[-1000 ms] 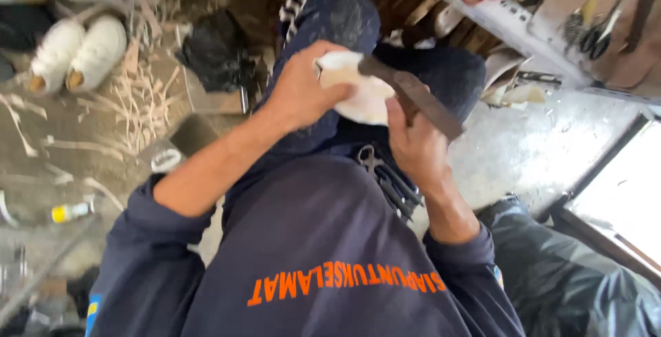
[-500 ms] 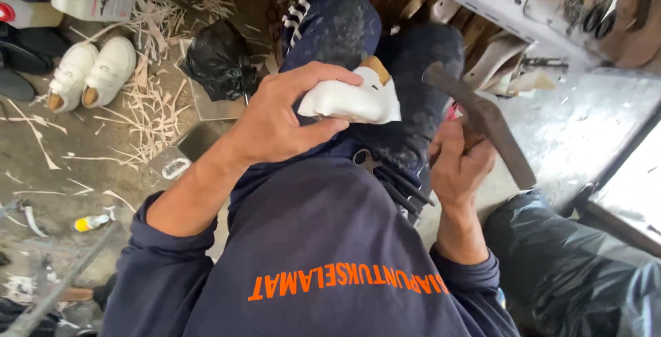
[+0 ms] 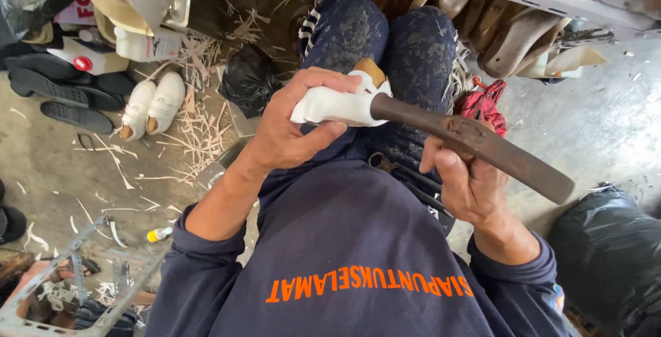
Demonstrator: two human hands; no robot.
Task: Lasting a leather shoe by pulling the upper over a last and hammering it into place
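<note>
The left hand (image 3: 289,127) is clenched around a white carved wooden block (image 3: 334,106), held over the knees at twelve o'clock. The right hand (image 3: 468,182) grips a long rusty dark blade (image 3: 475,143), its tip touching the block. A slip could likely drive the edge into the left fingers (image 3: 323,79).

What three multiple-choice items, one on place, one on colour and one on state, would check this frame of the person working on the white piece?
1. Where does the pair of white shoes lie?
A. on the floor to the left
B. on the lap
C. on the shelf

2. What colour is the piece in the left hand?
A. red
B. white
C. black

3. What is the right hand doing?
A. hanging free
B. resting flat on the floor
C. gripping the rusty blade

Answers: 1 A, they sit among wood shavings on the floor; 2 B, its surface is white; 3 C, fingers wrap the dark tool, whose end meets the piece.
</note>
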